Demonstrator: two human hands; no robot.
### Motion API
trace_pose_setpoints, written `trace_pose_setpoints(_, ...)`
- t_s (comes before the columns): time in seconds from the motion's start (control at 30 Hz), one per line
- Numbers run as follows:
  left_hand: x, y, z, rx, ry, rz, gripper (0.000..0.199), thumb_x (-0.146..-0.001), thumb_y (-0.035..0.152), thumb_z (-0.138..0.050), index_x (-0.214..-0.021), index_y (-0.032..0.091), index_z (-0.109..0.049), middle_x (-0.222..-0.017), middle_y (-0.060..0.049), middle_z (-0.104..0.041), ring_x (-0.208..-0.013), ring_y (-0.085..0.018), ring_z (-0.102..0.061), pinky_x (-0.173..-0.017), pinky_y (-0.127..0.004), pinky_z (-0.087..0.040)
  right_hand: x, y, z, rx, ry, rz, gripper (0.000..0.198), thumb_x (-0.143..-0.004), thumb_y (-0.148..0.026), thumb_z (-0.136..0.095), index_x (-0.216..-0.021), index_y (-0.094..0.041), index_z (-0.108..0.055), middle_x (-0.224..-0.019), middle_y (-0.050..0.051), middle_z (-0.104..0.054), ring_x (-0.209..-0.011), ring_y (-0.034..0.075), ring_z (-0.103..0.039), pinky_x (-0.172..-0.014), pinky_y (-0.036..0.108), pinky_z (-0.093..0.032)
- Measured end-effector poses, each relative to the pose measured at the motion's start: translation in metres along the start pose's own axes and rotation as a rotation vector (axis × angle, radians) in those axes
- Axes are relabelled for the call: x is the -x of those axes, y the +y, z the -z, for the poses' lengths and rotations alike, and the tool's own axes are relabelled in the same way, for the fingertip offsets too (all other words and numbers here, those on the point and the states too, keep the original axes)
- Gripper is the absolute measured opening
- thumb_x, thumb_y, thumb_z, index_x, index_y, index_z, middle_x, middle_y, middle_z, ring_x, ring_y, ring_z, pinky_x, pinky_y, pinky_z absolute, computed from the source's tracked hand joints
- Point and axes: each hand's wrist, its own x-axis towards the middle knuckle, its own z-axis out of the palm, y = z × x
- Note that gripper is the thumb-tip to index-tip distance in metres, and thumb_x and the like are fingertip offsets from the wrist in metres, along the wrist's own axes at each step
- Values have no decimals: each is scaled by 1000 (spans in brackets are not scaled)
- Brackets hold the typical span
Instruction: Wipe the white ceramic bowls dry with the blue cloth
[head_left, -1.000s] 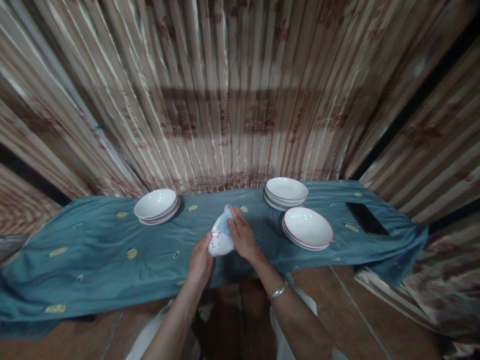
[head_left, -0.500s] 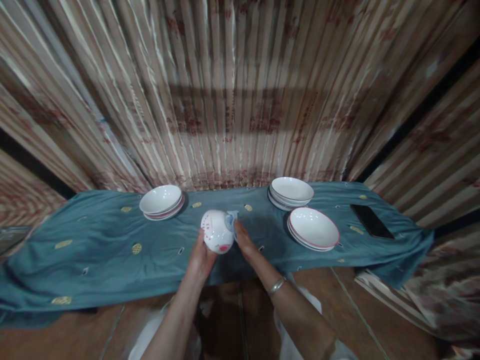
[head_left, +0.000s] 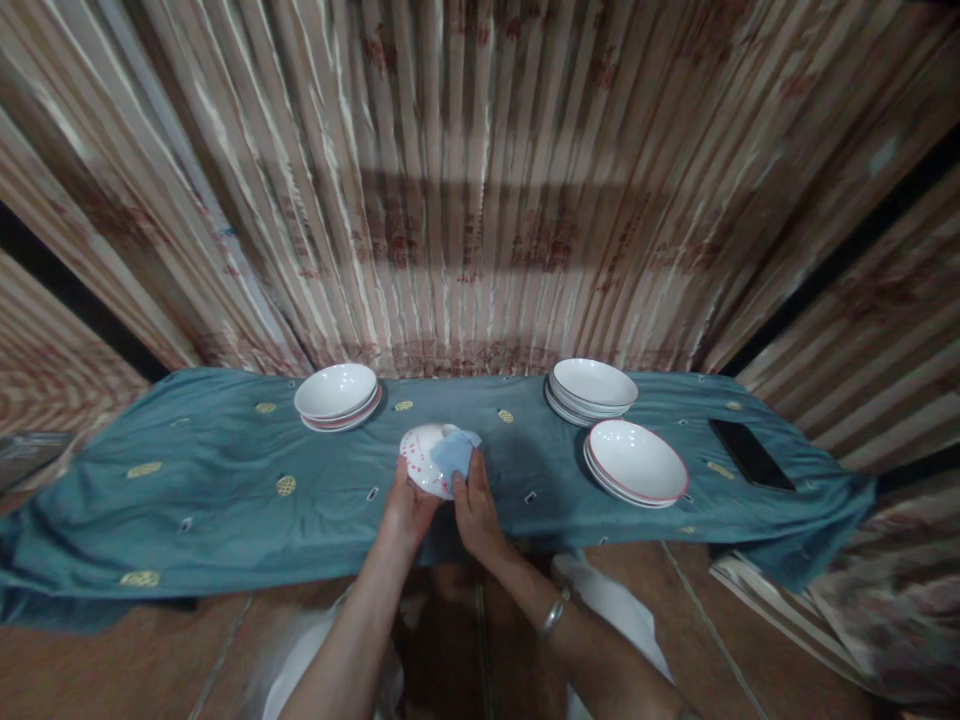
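A white bowl (head_left: pixel 417 451) with small red marks is held up over the near part of the table, its outside turned toward me. My left hand (head_left: pixel 409 507) grips it from the left and below. In my right hand (head_left: pixel 477 507) is a light blue cloth (head_left: pixel 455 453), pressed against the bowl's right side. The right thumb lies over the cloth's lower edge, while the other fingers are partly hidden behind it. A silver bangle is on the right wrist.
Stacked white bowls (head_left: pixel 336 391) stand at the left. Two more stacks, dark-rimmed bowls (head_left: pixel 595 384) and red-rimmed bowls (head_left: pixel 636 462), stand right. A black phone (head_left: pixel 750 455) lies farther right on the blue-green tablecloth (head_left: pixel 247 520). A striped curtain (head_left: pixel 480 200) hangs behind the table.
The cloth has spread from the bowl's right edge across its outer surface, and the right hand has moved in closer. The bowl is tilted differently. The whole view has shifted slightly.
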Motion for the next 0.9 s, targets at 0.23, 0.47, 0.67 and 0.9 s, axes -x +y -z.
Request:
trace_pose_setpoints(0.23,-4,-4,2,-15,-4,-44,44,-91,42,-46,-125,16,-59,-96,-10,-75,-91,-23,-69,-86,-36,-53,5,-12,14,194,-59,229,61,-98,-34,-30,-153,-16,-10,-159,12,-13,-147,24,-11,-117,50,-24)
trace_pose_setpoints(0.47,19,-7,-17,-32,-8,-48,38,-93,37,-44,-115,13,-63,-100,-12,-74,-99,-25,-68,-91,-39,-52,-17,-20,40,241,-77,338,50,-99,-35,-29,-141,-13,-42,-155,13,-29,-145,25,-19,-118,49,-22)
trace_pose_setpoints(0.67,25,-6,-25,-72,39,-62,38,-93,33,-46,-120,10,-60,-95,-12,-75,-100,-26,-68,-94,-40,-51,-29,-20,54,252,-64,287,49,-98,-39,-30,-133,-14,-53,-153,11,-32,-146,26,-17,-118,49,-22)
trace_pose_setpoints(0.9,18,-4,-21,2,46,-52,43,-92,29,-48,-131,11,-53,-93,-12,-76,-89,-24,-71,-90,-38,-53,-28,-17,63,251,-54,289,46,-98,-37,-33,-125,-11,-59,-149,14,-39,-144,26,-22,-117,49,-24)
